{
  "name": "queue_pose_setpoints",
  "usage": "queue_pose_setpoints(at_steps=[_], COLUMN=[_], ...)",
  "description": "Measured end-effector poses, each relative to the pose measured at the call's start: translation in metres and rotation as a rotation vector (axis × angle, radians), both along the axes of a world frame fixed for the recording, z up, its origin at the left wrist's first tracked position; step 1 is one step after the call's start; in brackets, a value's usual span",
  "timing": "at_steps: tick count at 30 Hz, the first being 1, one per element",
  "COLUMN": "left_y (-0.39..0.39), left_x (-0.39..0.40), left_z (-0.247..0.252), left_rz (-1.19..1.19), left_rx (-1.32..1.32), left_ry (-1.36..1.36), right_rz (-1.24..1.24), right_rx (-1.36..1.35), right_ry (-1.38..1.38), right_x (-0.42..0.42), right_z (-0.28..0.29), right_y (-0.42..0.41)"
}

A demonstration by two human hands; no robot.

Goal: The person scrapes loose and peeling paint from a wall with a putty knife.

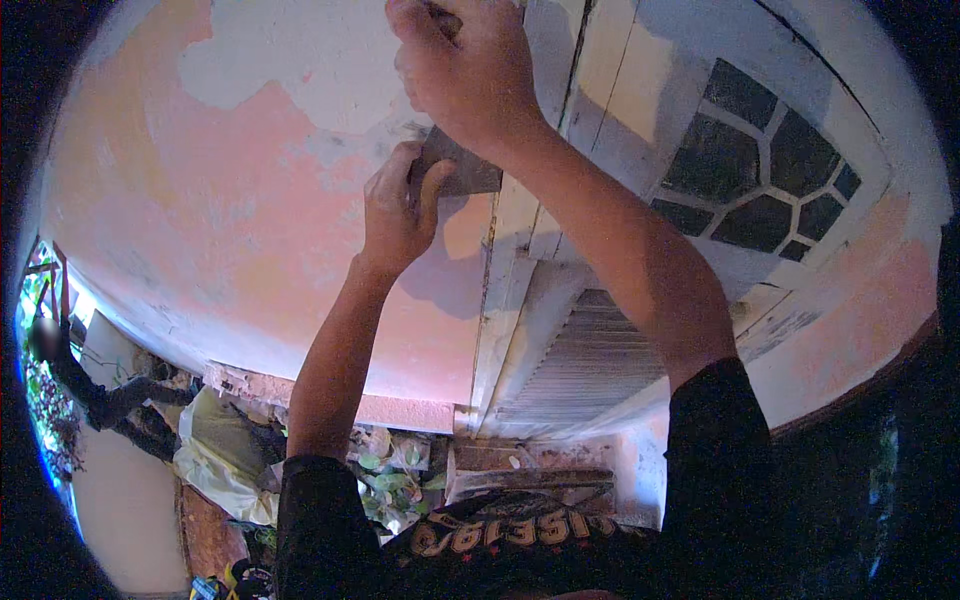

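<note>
In the head view both bare arms reach up to a wall patched with pink, white and grey paint or filler. My left hand grips a dark flat blade-like plate near its left edge, with the thumb across its face. Above it, at the top of the view, my right hand is curled with its fingers bent. A small dark thing shows between those fingers, too unclear to name. Part of the plate is hidden behind the right wrist.
A wooden frame and a louvred shutter or door stand beside the wall. An openwork panel is at right. Far left, another person stands with raised arms. Pale sheeting and leafy plants lie below.
</note>
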State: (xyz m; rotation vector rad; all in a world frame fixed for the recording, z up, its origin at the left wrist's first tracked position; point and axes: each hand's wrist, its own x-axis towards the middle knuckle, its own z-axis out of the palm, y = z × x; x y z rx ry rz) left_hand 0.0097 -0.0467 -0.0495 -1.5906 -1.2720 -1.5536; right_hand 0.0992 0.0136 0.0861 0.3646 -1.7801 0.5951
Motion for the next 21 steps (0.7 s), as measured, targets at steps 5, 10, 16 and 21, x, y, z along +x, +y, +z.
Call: queue_pose_setpoints(at_steps=[5, 10, 16, 21], left_y=[0.002, 0.003, -0.001, 0.001], left_x=[0.004, -0.001, -0.001, -0.014], left_z=[0.014, 0.004, 0.021, 0.005], left_rz=[-0.023, 0.033, 0.059, 0.100], left_rx=[0.017, -0.030, -0.008, 0.023], left_ry=[-0.017, -0.006, -0.028, 0.001], right_rz=[0.053, -0.143, -0.167, -0.166], right_rx=[-0.057, -0.018, -0.080, -0.033], right_ry=[-0.034, 0.159, 0.165, 0.119], right_x=[0.013, 0.003, 0.002, -0.029], right_z=[0.012, 0.005, 0.018, 0.010], right_y=[-0.003, -0.006, -0.003, 0.003])
